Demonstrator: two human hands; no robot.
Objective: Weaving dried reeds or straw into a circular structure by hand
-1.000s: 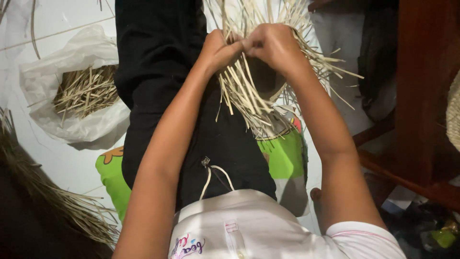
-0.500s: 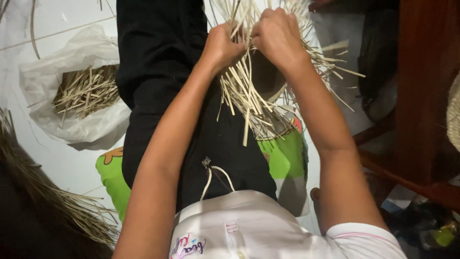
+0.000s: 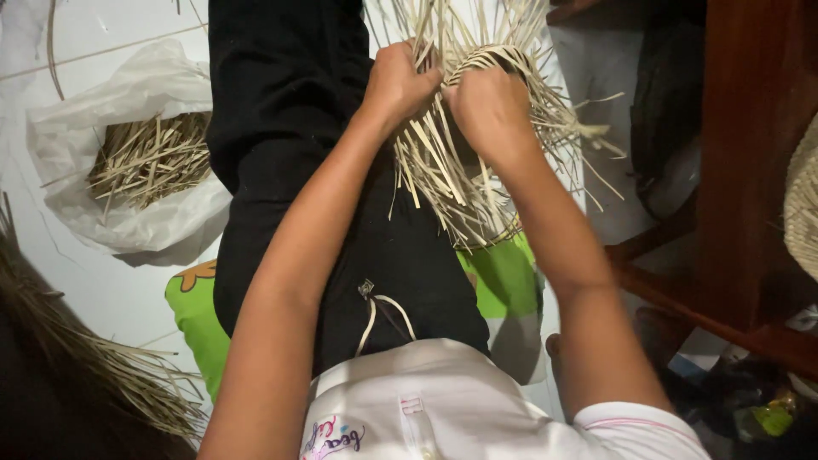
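Left hand (image 3: 399, 81): I pinch stiff pale straw strips, fingers curled shut.
Right hand (image 3: 487, 106): I clamp the woven rim.
Straw weave (image 3: 464, 183): on my lap, loose ends fanning out.
Plastic bag (image 3: 128, 213): crinkly white, holding dry strips.

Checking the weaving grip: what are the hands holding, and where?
Both the left hand and right hand grip the straw weaving at its woven top edge.

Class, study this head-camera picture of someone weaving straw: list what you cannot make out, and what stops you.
- Fingertips of the left hand and right hand: buried in the straw weave.
- Top of the weave: cut off by the upper edge.
- Bottom of the plastic bag: hidden under straw cuttings.
- Green cushion: mostly covered by black trousers.
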